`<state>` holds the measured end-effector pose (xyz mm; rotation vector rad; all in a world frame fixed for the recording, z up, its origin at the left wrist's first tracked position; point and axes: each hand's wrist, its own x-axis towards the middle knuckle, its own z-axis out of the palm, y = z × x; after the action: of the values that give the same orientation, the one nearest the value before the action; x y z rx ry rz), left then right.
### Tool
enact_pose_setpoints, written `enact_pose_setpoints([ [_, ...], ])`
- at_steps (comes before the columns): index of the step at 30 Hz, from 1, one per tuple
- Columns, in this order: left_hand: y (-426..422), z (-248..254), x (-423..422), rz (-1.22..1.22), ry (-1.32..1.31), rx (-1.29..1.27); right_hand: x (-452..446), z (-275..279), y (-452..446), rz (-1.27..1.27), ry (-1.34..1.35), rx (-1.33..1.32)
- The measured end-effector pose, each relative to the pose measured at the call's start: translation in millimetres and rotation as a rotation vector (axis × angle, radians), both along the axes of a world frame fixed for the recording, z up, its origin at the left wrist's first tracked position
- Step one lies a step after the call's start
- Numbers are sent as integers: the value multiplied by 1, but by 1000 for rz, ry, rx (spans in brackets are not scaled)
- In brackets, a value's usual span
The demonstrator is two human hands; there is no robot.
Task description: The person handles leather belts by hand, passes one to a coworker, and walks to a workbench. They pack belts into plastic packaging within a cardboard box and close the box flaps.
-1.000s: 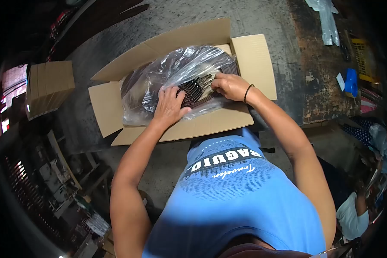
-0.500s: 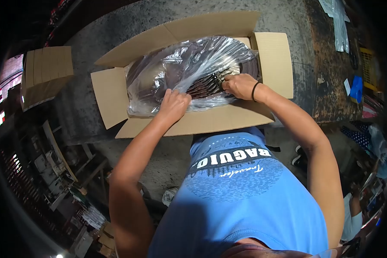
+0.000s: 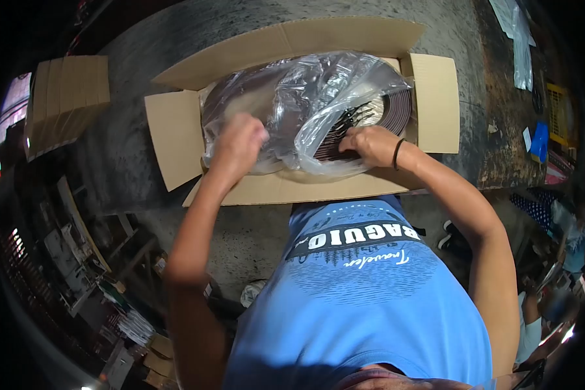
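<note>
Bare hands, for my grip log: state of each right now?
Left hand: curled, blurred over clear crinkled plastic; grip can't be told.
Right hand: fingers curled at dark, thin stacked pieces; hold can't be told.

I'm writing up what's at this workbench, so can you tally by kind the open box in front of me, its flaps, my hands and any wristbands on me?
Open box: 1
Flaps: 4
Hands: 2 (left hand, right hand)
Wristband: 1
Total: 8
</note>
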<state>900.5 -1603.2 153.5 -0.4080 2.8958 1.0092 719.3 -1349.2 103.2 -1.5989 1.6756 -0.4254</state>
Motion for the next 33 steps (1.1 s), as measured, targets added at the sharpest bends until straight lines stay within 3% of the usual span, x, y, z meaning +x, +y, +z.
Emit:
enact_pose_setpoints([
  [1, -1, -18, 17, 8, 2, -8, -2, -3, -2, -97, 55, 19],
  [3, -1, -35, 36, -332, -385, 44, -4, 0, -8, -104, 106, 132],
  [5, 1, -41, 34, -310, -386, 22, -5, 5, -9, 10, 175, 248],
  [10, 13, -43, 23, -299, -429, -117, 8, 2, -11, 134, 338, 186],
  [13, 20, -55, 20, -341, -439, -258, 11, -4, -11, 112, 366, 162],
  [15, 24, -57, 18, -246, -408, -348, 13, -12, -12, 99, 370, 152],
  [18, 34, -51, 21, -260, -171, -267, 16, -10, -9, 74, 376, 90],
  [22, 49, -55, 10, -236, -117, -120, 29, -4, -10, 45, 402, 175],
  [24, 45, -62, 4, -342, -225, -344, 32, -6, -8, 20, 411, 186],
  [27, 42, -54, -7, -344, -246, -384, 35, -13, -6, -18, 432, 152],
  [29, 46, -47, -10, -318, -242, -289, 27, -8, -3, -33, 294, 204],
  [33, 49, -56, -7, -206, -258, -187, 2, 6, 11, -80, 321, 302],
])
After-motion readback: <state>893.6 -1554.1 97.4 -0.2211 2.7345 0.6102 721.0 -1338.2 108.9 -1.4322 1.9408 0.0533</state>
